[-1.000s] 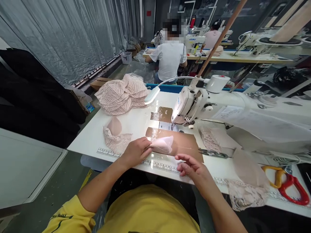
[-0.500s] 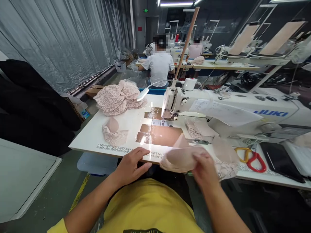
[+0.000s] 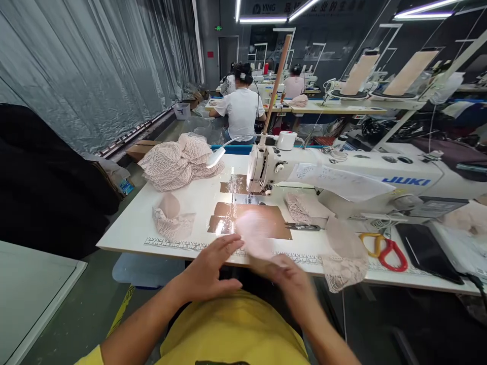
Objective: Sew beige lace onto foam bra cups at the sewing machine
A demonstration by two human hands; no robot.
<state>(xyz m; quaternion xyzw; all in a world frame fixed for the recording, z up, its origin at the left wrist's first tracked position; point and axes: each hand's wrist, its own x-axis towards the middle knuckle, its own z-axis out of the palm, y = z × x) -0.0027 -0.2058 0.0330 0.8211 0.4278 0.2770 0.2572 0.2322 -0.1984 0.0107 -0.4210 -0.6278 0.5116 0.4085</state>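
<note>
A pale pink fabric piece, smeared by motion, hangs over the front edge of the sewing table. My right hand is closed on its lower end. My left hand is at the table edge with thumb and fingers apart; its fingertips come close to the piece, and I cannot tell if they touch it. Just beyond is the sewing machine, with brown tape on the bed before its needle. Thread snips lie right of the tape. One lace-edged piece lies to the left.
A pile of lace pieces stands at the back left. On the right are another lace-edged piece overhanging the edge, red-and-yellow-handled scissors and a black flat device. A person in white sits farther off.
My right hand has brought the fabric piece left, towards my left hand, which stays near the table edge with its thumb apart. The view has tilted up and shifted slightly.
</note>
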